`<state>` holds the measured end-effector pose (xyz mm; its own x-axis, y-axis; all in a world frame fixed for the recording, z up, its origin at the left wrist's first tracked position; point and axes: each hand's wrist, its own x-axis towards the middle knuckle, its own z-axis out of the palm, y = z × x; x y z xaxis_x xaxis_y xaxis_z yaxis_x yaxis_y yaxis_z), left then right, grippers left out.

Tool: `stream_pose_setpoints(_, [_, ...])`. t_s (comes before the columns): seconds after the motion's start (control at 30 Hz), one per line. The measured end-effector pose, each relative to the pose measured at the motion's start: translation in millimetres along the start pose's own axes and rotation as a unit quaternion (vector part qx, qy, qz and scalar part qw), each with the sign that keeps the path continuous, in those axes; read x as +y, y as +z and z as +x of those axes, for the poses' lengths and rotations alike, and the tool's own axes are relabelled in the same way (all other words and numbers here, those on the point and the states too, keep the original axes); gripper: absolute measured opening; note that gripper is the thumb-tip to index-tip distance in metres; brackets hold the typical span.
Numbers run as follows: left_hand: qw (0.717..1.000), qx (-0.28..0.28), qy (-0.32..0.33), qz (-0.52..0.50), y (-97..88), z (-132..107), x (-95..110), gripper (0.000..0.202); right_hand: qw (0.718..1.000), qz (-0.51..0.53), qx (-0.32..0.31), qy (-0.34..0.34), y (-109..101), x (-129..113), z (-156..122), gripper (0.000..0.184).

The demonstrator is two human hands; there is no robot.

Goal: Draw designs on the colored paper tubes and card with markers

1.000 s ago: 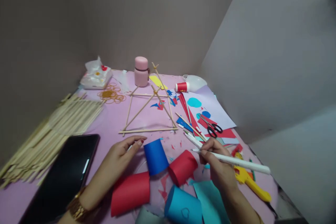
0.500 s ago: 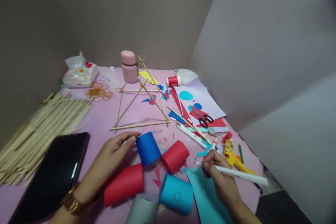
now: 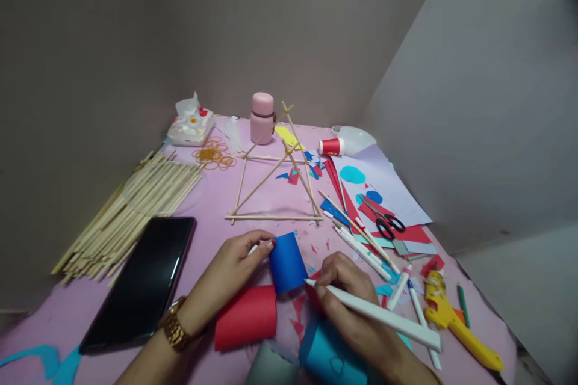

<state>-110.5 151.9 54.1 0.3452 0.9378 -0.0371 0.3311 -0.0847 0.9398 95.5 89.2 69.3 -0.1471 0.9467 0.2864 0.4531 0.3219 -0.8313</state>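
A blue paper cylinder (image 3: 288, 263) is tilted in front of me, and my left hand (image 3: 241, 258) pinches its upper left edge. Something small and white shows between the fingers of that hand. My right hand (image 3: 350, 289) grips a white marker (image 3: 383, 314), whose tip is at the blue cylinder's lower right edge; contact I cannot tell. Beneath my left wrist lies a red paper cylinder (image 3: 246, 317). A light blue cylinder (image 3: 332, 352) with a drawn heart is partly under my right hand, which hides most of another red one. A pale grey cylinder (image 3: 273, 367) sits at the bottom edge.
Behind the hands stands a stick frame (image 3: 275, 217). To the left are a black tablet (image 3: 144, 277) and a bundle of wooden sticks (image 3: 130, 216). On the right lie scissors (image 3: 383, 225), a yellow glue gun (image 3: 460, 328) and several markers. A pink flask (image 3: 262, 123) stands farther back.
My right hand has brought the marker leftward to the blue cylinder, now covering the small red one. The camera view has turned left. My left hand still pinches the blue cylinder.
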Motion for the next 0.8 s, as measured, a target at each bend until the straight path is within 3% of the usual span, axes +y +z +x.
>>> stream_pose_setpoints(0.13, [1.000,-0.008,0.000,0.000,0.0,0.3,1.6,0.033,0.998,-0.023,-0.002,-0.050,3.0,5.1,1.7,0.013])
stream_pose_setpoints(0.8, [0.999,-0.018,-0.025,-0.016,-0.4,2.0,-1.4,0.029,0.999,-0.023,0.009,-0.034,-1.3,8.4,2.0,0.014])
